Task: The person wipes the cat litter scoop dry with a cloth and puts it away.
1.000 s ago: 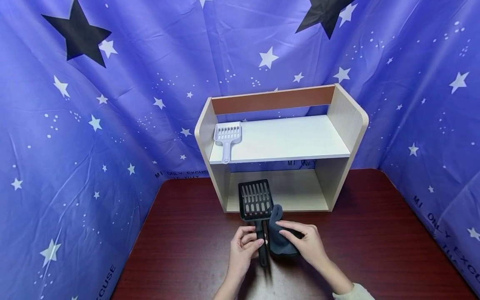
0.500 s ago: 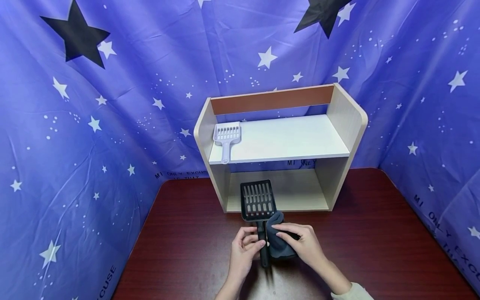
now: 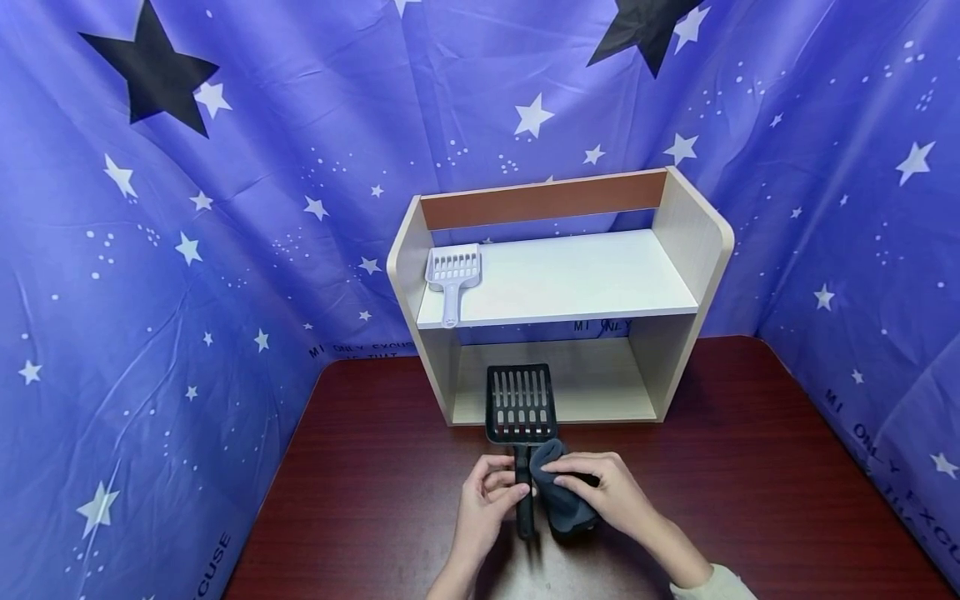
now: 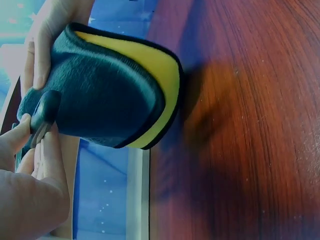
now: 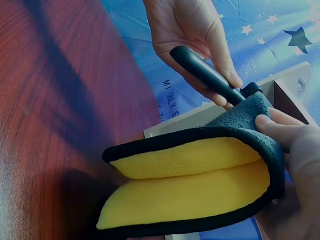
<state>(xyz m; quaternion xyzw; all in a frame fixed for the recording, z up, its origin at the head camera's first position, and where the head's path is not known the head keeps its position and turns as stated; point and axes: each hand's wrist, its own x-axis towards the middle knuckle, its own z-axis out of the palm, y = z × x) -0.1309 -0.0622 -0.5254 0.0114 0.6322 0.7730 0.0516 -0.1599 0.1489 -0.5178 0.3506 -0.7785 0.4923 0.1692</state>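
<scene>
My left hand grips the handle of a black litter scoop, whose slotted head points toward the shelf. Right of the handle, a cloth is pinched between the thumb and fingers of my right hand. It is folded, dark grey outside and yellow inside with black edging; the yellow side of the cloth shows in the right wrist view. The cloth touches the handle just below the scoop's head. In the left wrist view the cloth partly hides the scoop.
A two-tier wooden shelf stands at the back of the dark red table. On its upper board, at the left, lies a pale lilac litter scoop. A blue starry curtain surrounds the table.
The cloth has moved down along the black scoop, from beside its head to beside the handle. The scoop has shifted slightly right and stands straighter. Both hands keep their holds.
</scene>
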